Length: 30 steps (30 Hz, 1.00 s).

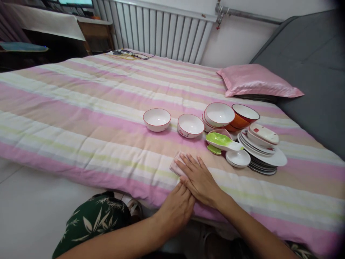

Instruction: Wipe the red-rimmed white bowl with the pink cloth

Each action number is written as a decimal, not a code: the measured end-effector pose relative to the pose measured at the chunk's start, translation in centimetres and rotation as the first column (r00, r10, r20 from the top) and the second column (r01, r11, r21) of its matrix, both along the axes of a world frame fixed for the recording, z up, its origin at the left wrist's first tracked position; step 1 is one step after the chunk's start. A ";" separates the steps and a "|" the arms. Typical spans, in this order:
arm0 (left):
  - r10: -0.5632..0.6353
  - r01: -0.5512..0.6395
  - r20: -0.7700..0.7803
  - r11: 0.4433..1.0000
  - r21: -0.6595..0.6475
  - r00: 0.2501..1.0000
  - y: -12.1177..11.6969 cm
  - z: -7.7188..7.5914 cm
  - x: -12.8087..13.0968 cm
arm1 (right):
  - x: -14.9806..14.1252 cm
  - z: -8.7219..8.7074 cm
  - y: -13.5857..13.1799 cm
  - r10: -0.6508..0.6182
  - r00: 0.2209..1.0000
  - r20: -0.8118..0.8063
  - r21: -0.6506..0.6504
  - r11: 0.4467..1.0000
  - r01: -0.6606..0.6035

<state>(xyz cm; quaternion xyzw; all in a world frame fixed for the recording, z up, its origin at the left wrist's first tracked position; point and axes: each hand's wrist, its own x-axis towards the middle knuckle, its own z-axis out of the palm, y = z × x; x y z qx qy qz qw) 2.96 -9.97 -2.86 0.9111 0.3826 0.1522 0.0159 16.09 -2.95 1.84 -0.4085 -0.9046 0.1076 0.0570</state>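
Observation:
My right hand [201,180] lies flat, fingers stretched forward, on a small pale pink folded cloth [175,164] near the bed's front edge. Just below it, my left hand [179,203] rests palm down with its fingers extended close together, their tips touching my right hand by the thumb. Most of the cloth is hidden under the fingers. Beyond my hands stand two separate white bowls with red rims, a left bowl [157,120] and a right bowl [191,126]. A green and white spoon [223,143] lies nearest my right hand, above small white dishes [238,159].
Stacked white bowls [219,114] and orange bowls [238,122] stand behind the spoon. Piled plates [280,157] hold lidded-looking white dishes [263,135]. A pink pillow [260,81] lies by the grey headboard [307,57]. Cables [132,54] lie near the radiator [159,30].

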 end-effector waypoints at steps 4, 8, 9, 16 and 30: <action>-0.008 0.008 0.010 1.000 0.025 1.000 -0.2 0.9 -0.3 | -0.1 -0.6 0.4 -0.010 1.000 -0.008 -0.017 1.000 0.010; 0.087 -0.073 0.219 0.995 -0.067 0.972 0.5 3.4 -1.4 | -0.2 -1.9 0.4 -0.046 0.999 -0.012 0.032 0.998 0.046; 0.135 -0.129 0.280 0.991 -0.038 0.951 0.9 4.0 -1.7 | -0.3 -2.2 0.4 -0.051 0.999 -0.013 0.046 0.998 0.051; 0.087 -0.120 0.336 0.990 0.076 0.938 5.4 5.4 -2.4 | -0.7 -3.4 0.4 -0.040 0.997 -0.065 0.069 0.997 0.045; -0.025 0.021 -0.061 0.997 -0.073 0.998 7.2 2.3 -2.8 | 8.2 -0.2 -0.5 0.179 0.977 -0.114 -0.078 0.979 -0.189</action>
